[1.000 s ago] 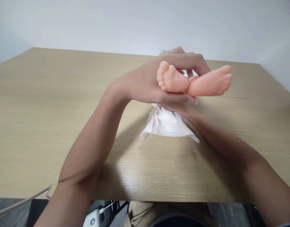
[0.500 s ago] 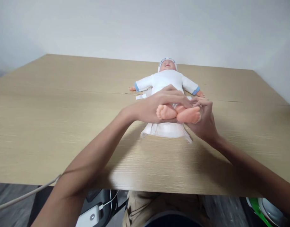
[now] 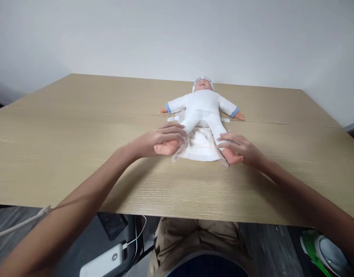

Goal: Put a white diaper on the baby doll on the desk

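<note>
A baby doll (image 3: 202, 102) in a white suit with blue cuffs and a white cap lies on its back, its head toward the wall and its legs spread. An unfolded white diaper (image 3: 200, 144) lies under its hips and between its legs, with side tabs showing near the waist. My left hand (image 3: 168, 139) is wrapped round the doll's lower leg on the left, above the bare foot. On the right, my right hand (image 3: 237, 147) holds the other lower leg near the ankle.
The doll lies on a wide wooden table (image 3: 78, 127) against a pale wall. Below its front edge are a white power bank (image 3: 103, 261) with a cable, a dark phone (image 3: 113, 225) and a green and white object (image 3: 324, 252) at the right.
The doll's legs, held together before, are now apart and lower. My left hand has moved left with one leg, and the diaper between the legs has come into view.
</note>
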Tool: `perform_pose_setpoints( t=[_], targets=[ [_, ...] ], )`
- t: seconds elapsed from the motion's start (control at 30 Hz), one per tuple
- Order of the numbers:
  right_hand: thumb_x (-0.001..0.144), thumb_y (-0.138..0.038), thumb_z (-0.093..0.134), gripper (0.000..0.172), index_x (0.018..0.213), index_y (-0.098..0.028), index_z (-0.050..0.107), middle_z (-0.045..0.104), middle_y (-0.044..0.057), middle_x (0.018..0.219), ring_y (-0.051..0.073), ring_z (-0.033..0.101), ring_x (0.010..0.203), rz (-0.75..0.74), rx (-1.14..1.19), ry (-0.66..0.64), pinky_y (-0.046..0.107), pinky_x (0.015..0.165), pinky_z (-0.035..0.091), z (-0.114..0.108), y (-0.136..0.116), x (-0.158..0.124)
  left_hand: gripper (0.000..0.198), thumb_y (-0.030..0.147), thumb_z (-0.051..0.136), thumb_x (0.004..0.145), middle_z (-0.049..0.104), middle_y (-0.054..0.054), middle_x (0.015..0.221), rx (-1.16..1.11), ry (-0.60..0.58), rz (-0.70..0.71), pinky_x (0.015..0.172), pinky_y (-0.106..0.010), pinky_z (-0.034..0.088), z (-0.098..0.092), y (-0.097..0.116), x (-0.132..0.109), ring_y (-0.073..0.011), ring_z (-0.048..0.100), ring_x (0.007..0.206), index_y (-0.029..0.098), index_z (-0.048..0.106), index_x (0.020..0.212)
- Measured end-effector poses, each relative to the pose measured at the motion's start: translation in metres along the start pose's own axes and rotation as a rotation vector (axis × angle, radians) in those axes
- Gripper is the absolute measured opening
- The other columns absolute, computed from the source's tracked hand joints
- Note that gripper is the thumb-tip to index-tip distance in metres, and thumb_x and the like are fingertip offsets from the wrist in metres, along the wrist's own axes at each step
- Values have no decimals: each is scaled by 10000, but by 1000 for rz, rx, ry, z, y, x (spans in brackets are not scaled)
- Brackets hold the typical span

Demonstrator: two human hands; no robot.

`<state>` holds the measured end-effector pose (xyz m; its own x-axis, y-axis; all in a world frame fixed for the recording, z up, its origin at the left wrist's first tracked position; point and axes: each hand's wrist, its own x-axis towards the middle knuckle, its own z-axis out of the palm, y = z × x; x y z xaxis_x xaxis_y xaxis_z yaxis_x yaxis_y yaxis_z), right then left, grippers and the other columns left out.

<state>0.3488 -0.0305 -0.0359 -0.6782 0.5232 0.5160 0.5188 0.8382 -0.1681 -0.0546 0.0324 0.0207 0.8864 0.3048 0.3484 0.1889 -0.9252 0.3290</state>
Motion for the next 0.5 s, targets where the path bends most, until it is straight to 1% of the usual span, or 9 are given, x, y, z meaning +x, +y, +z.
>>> perform_pose_setpoints(
  t=[0.1, 0.17, 0.23, 0.3, 0.37, 0.43, 0.5],
  targets=[
    [1129, -157, 466, 387, 1362, -280, 750, 740, 86, 1500, 274, 637, 1505, 26, 26, -21, 541, 1261, 556, 6, 4, -9, 462, 110, 604, 1055, 711, -91, 1559, 52, -24, -2, 1225, -520, 575, 17, -13, -20, -318, 541, 1588, 292, 704, 1468],
    [1133, -164, 475, 401, 1400, -303, 741, 720, 72, 1541, 270, 610, 1537, 62, 58, -56, 539, 1278, 544, 7, 3, -11, 563, 56, 563, 1047, 683, -75, 1601, 51, -40, -16, 1256, -554, 556, 28, -17, -26, -309, 507, 1621, 320, 669, 1533],
    [1126, -167, 499, 415, 1425, -328, 737, 700, 55, 1575, 264, 601, 1547, 88, 108, -94, 529, 1298, 525, 5, 3, -12, 617, 30, 542, 1047, 672, -67, 1617, 34, -46, -33, 1285, -589, 527, 34, -18, -28, -303, 490, 1637, 338, 645, 1572],
    [1107, -168, 526, 427, 1437, -335, 740, 681, 53, 1602, 266, 598, 1549, 112, 183, -123, 520, 1300, 521, 1, 6, -13, 622, 28, 531, 1057, 672, -62, 1617, 13, -50, -53, 1292, -604, 516, 34, -18, -28, -299, 490, 1637, 350, 644, 1577],
    [1088, -168, 534, 444, 1442, -334, 744, 654, 51, 1634, 266, 603, 1544, 148, 256, -173, 509, 1290, 528, -5, 11, -14, 590, 51, 532, 1071, 672, -60, 1617, -17, -64, -66, 1295, -604, 508, 31, -16, -26, -299, 486, 1639, 353, 659, 1562],
    [1089, -196, 527, 442, 1447, -337, 744, 636, 37, 1656, 261, 612, 1534, 197, 304, -237, 493, 1286, 528, -12, 14, -12, 530, 101, 534, 1096, 671, -59, 1617, -49, -85, -82, 1300, -584, 499, 25, -12, -24, -293, 481, 1640, 348, 674, 1542],
    [1120, -254, 490, 437, 1484, -331, 719, 649, 33, 1641, 258, 621, 1521, 253, 316, -271, 486, 1289, 518, -18, 10, -6, 474, 160, 486, 1133, 666, -54, 1621, -63, -114, -109, 1307, -556, 483, 22, -6, -20, -283, 473, 1639, 332, 672, 1534]
  ],
)
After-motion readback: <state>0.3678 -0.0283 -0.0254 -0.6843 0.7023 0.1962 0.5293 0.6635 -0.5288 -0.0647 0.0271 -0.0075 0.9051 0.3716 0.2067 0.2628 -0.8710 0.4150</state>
